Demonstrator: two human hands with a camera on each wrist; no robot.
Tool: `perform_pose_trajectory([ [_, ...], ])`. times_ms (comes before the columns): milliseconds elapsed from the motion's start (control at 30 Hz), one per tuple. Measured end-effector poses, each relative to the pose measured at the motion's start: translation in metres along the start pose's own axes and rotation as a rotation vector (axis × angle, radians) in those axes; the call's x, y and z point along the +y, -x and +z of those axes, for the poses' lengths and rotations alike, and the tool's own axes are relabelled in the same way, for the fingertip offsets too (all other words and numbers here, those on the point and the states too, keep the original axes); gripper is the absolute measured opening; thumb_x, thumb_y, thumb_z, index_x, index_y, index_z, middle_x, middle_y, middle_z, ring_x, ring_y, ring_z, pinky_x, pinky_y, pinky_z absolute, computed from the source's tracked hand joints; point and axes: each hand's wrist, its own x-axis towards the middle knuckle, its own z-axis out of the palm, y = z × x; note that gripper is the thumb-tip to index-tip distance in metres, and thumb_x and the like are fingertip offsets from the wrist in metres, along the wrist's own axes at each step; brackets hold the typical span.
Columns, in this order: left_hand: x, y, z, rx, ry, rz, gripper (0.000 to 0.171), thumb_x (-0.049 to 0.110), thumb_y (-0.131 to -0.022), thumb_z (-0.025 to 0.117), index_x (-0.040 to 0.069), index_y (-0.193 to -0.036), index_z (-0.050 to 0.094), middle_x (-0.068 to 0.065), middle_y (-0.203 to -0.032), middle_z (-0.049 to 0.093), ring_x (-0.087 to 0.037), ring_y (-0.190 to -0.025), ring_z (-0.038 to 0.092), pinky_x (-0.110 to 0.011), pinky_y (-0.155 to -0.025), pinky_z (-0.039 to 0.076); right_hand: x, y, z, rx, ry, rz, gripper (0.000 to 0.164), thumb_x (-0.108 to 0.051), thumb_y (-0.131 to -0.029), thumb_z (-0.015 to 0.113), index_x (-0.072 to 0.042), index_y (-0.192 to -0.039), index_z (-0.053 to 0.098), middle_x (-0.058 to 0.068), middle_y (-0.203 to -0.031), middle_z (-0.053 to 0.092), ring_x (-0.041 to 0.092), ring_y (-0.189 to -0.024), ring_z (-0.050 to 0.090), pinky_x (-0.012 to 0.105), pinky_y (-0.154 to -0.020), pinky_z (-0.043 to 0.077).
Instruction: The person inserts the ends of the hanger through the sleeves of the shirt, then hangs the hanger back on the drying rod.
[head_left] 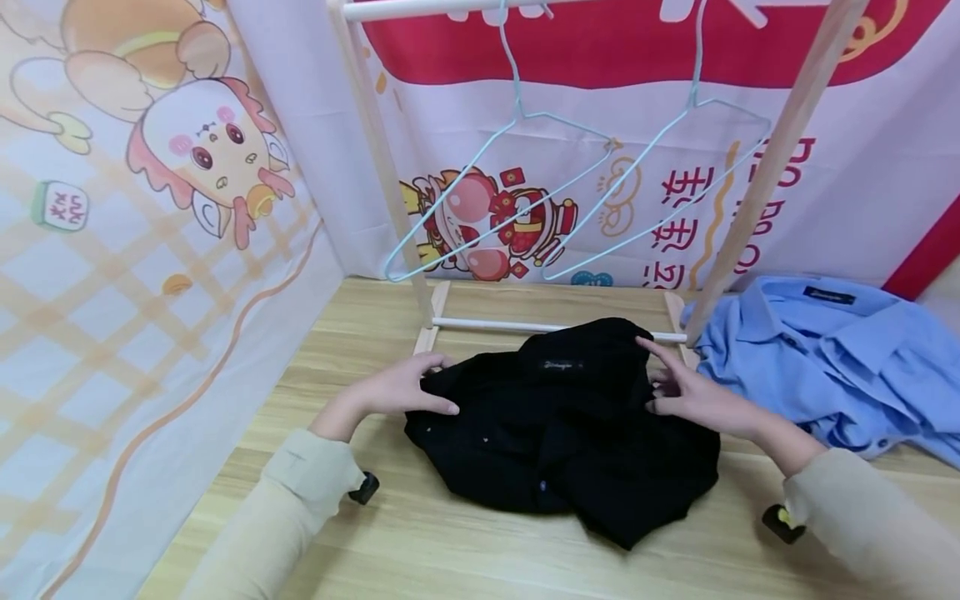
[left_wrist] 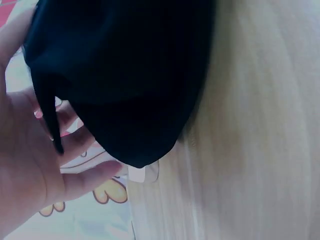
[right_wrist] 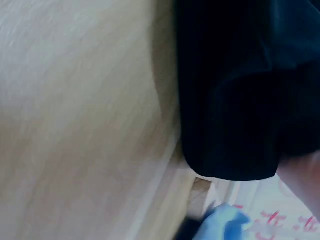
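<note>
A black shirt (head_left: 570,433), with a small label inside its collar, lies bunched on the wooden table. My left hand (head_left: 408,385) is at its left edge, thumb over the cloth; in the left wrist view the fingers (left_wrist: 82,182) spread loosely beside and behind the fabric. My right hand (head_left: 693,396) is at the shirt's right side, its index fingertip by the collar. In the right wrist view only a blurred bit of that hand (right_wrist: 302,180) shows past the cloth.
Behind the shirt stands a wooden rack (head_left: 776,167) with a white lower bar (head_left: 495,325). Two light-green wire hangers, a left one (head_left: 517,112) and a right one (head_left: 693,100), hang from it. A blue shirt (head_left: 825,367) lies at the right. Printed cloth (head_left: 187,275) borders the left.
</note>
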Motion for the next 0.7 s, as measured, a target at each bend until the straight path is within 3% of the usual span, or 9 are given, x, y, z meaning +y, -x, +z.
perform_pose_trajectory([
  [67, 0.001, 0.0, 0.0, 0.003, -0.013, 0.017, 0.056, 0.036, -0.086, 0.082, 0.006, -0.127, 0.059, -0.006, -0.119, 0.063, -0.024, -0.112, 0.058, -0.045, -0.1, 0.045, -0.001, 0.002, -0.003, -0.018, -0.043, 0.104, 0.081, -0.018, -0.102, 0.059, -0.003, -0.163, 0.008, 0.031, -0.123, 0.051, 0.032, -0.117, 0.053, 0.039, -0.093, 0.049],
  [133, 0.002, 0.0, 0.001, 0.021, -0.025, 0.032, 0.055, 0.035, -0.086, 0.081, 0.005, -0.126, 0.059, -0.006, -0.119, 0.064, -0.024, -0.112, 0.058, -0.045, -0.102, 0.045, -0.004, 0.002, -0.004, -0.005, -0.049, 0.186, 0.079, -0.028, -0.103, 0.062, 0.004, -0.16, 0.017, 0.03, -0.132, 0.05, 0.033, -0.122, 0.05, 0.041, -0.098, 0.046],
  [167, 0.003, 0.0, 0.001, 0.039, -0.023, 0.033, 0.054, 0.034, -0.087, 0.081, 0.005, -0.127, 0.059, -0.007, -0.121, 0.064, -0.024, -0.114, 0.058, -0.045, -0.103, 0.044, -0.006, 0.001, -0.003, 0.009, -0.039, 0.209, 0.077, -0.03, -0.103, 0.063, 0.006, -0.158, 0.023, 0.027, -0.134, 0.053, 0.03, -0.124, 0.051, 0.038, -0.099, 0.046],
  [233, 0.003, 0.002, -0.001, 0.089, -0.007, 0.048, 0.056, 0.031, -0.088, 0.081, 0.002, -0.131, 0.058, -0.009, -0.126, 0.063, -0.026, -0.118, 0.057, -0.046, -0.105, 0.043, -0.012, -0.001, 0.002, 0.053, -0.077, 0.229, 0.066, -0.029, -0.101, 0.067, 0.009, -0.148, 0.041, 0.017, -0.12, 0.06, 0.023, -0.112, 0.055, 0.033, -0.096, 0.047],
  [333, 0.006, 0.006, -0.005, 0.175, 0.061, 0.058, 0.052, 0.025, -0.089, 0.08, 0.002, -0.13, 0.057, -0.01, -0.124, 0.063, -0.026, -0.116, 0.057, -0.046, -0.104, 0.043, -0.023, -0.003, 0.008, 0.116, -0.11, 0.172, 0.037, -0.021, -0.099, 0.07, 0.006, -0.121, 0.061, 0.005, -0.098, 0.062, 0.012, -0.091, 0.056, 0.025, -0.081, 0.05],
  [467, 0.015, 0.013, -0.013, 0.247, 0.217, 0.072, 0.039, 0.016, -0.091, 0.077, 0.004, -0.119, 0.054, -0.009, -0.109, 0.064, -0.025, -0.102, 0.059, -0.043, -0.093, 0.048, -0.038, -0.002, 0.008, 0.199, -0.137, 0.065, 0.019, -0.015, -0.101, 0.067, 0.002, -0.104, 0.061, 0.006, -0.093, 0.06, 0.015, -0.084, 0.055, 0.026, -0.075, 0.049],
  [600, 0.024, 0.018, -0.016, 0.309, 0.309, 0.1, 0.036, 0.008, -0.091, 0.072, 0.004, -0.121, 0.052, -0.012, -0.111, 0.063, -0.024, -0.1, 0.059, -0.037, -0.089, 0.049, -0.051, 0.002, 0.001, 0.244, -0.164, 0.045, 0.023, -0.019, -0.107, 0.057, 0.0, -0.12, 0.053, 0.003, -0.105, 0.058, 0.008, -0.097, 0.057, 0.02, -0.082, 0.048],
  [700, 0.029, 0.021, -0.017, 0.389, 0.35, 0.133, 0.039, 0.002, -0.091, 0.066, 0.001, -0.127, 0.052, -0.014, -0.116, 0.063, -0.022, -0.102, 0.059, -0.03, -0.09, 0.048, -0.059, 0.004, -0.005, 0.207, -0.308, -0.014, 0.022, -0.015, -0.11, 0.049, -0.008, -0.13, 0.049, -0.002, -0.113, 0.064, 0.005, -0.105, 0.062, 0.02, -0.087, 0.052],
])
